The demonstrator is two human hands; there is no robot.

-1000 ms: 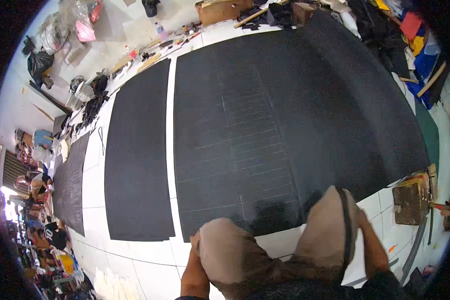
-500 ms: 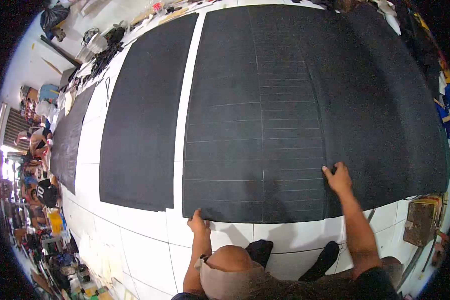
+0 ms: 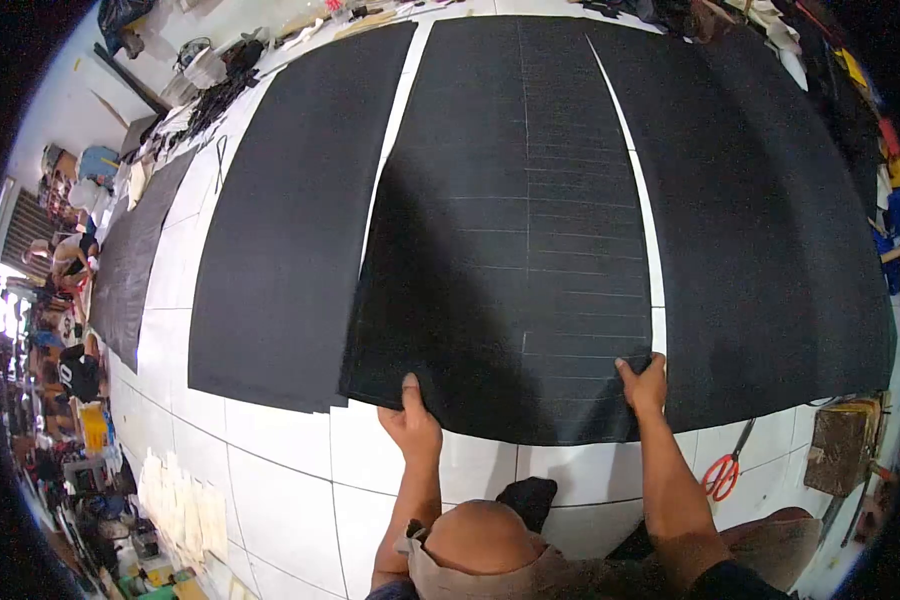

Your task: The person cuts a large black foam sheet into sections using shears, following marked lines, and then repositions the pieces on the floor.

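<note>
A large black sheet [image 3: 570, 230], marked with thin pale lines, spreads out on the white tiled floor [image 3: 280, 450] in front of me. My left hand [image 3: 412, 425] pinches its near edge close to the left corner, thumb on top; that corner is raised and overlaps the neighbouring black panel [image 3: 280, 230] in this view. On the opposite side, my right hand [image 3: 646, 388] grips the sheet's right edge near its front corner, thumb on top. A narrow white gap runs between this sheet and the wide black piece [image 3: 760, 250] at the right.
Orange-handled scissors [image 3: 722, 475] lie on the tiles at the right front, near a worn block [image 3: 838, 448]. Pale strips [image 3: 182, 505] are on the floor at left. Farther left are another dark panel [image 3: 140, 260] and people [image 3: 78, 370] low to the floor.
The lined sheet has shifted left, opening a gap along its right side. My left hand has raised its near left corner; my right hand has moved left and slightly toward me with its edge.
</note>
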